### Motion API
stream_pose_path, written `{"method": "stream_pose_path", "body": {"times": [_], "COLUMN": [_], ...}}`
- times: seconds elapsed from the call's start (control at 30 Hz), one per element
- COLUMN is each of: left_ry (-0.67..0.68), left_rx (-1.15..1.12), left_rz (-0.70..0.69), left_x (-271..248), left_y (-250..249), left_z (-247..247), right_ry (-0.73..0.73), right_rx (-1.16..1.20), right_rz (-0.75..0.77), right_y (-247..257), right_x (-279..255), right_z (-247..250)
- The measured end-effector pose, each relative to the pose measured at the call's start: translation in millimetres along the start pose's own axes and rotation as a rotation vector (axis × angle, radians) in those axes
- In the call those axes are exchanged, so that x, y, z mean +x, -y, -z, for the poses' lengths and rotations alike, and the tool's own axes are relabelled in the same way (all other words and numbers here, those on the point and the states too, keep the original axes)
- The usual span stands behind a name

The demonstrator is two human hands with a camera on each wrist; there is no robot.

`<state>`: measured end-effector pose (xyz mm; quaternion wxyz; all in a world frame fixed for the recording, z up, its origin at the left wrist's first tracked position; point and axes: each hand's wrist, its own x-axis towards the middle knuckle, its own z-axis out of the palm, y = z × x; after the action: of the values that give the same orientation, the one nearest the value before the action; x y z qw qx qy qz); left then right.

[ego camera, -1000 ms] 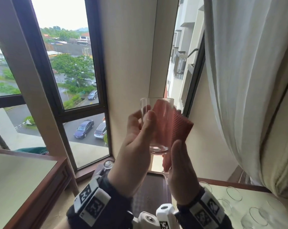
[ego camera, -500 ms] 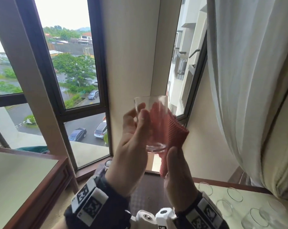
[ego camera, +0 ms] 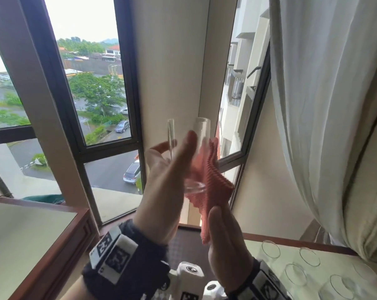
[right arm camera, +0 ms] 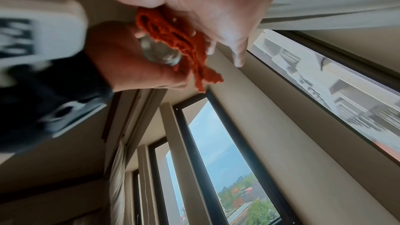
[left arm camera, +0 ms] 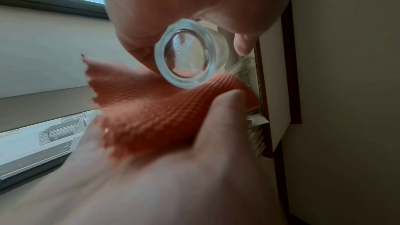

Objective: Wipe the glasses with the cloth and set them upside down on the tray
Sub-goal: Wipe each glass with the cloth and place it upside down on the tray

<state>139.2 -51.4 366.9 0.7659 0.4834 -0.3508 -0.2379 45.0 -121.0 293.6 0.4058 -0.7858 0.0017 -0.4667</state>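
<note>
My left hand (ego camera: 172, 161) holds a clear glass (ego camera: 201, 135) raised in front of the window, rim up and tilted, thumb on the near side and fingers behind. My right hand (ego camera: 224, 239) pinches a salmon-orange ribbed cloth (ego camera: 213, 187) and presses it against the glass's right side and base. From the left wrist, the thick glass base (left arm camera: 188, 54) sits just above the cloth (left arm camera: 155, 114). From the right wrist, the bunched cloth (right arm camera: 179, 40) lies against the glass (right arm camera: 160, 54). The dark brown tray (ego camera: 187, 239) lies below my hands, mostly hidden.
Several empty glasses (ego camera: 296, 276) stand rim up on the glass-topped table at the lower right. A white curtain (ego camera: 324, 105) hangs on the right. Dark-framed windows (ego camera: 92, 83) fill the far side. A wooden table (ego camera: 31, 234) is at the left.
The glass has tilted and shifted slightly left in my left hand. The cloth has slid from behind the glass toward its right side and base.
</note>
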Motion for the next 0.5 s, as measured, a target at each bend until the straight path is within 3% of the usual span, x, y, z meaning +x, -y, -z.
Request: {"method": "stream_pose_path", "body": {"times": [0.07,0.1,0.17,0.23,0.27,0.33,0.5], "left_ry": [0.074,0.093,0.091,0.078,0.063,0.026,-0.032], "left_rx": [0.044,0.083,0.181,0.222,0.223,0.200,-0.012], "left_rz": [-0.037,-0.050,-0.097,-0.099,-0.089,-0.069,-0.038], "left_x": [-9.6,-13.7,-20.2,-24.8,-24.0,-18.8,-0.5], "left_y": [7.0,14.1,26.1,31.9,32.3,33.7,19.8], "left_z": [-3.4,-3.6,-6.4,-10.2,-10.9,-8.4,5.2], "right_ry": [-0.060,-0.037,-0.110,-0.065,-0.078,-0.099,0.052], "right_rx": [0.210,0.211,-0.072,-0.159,-0.175,-0.137,-0.013], "right_rz": [-0.091,-0.063,0.029,-0.002,0.061,0.199,0.231], "right_y": [6.4,-4.0,0.9,3.5,14.7,25.3,12.7], "right_x": [10.1,9.4,28.6,38.6,46.8,50.9,19.5], "right_z": [4.1,11.1,20.5,29.8,30.1,26.7,0.1]}}
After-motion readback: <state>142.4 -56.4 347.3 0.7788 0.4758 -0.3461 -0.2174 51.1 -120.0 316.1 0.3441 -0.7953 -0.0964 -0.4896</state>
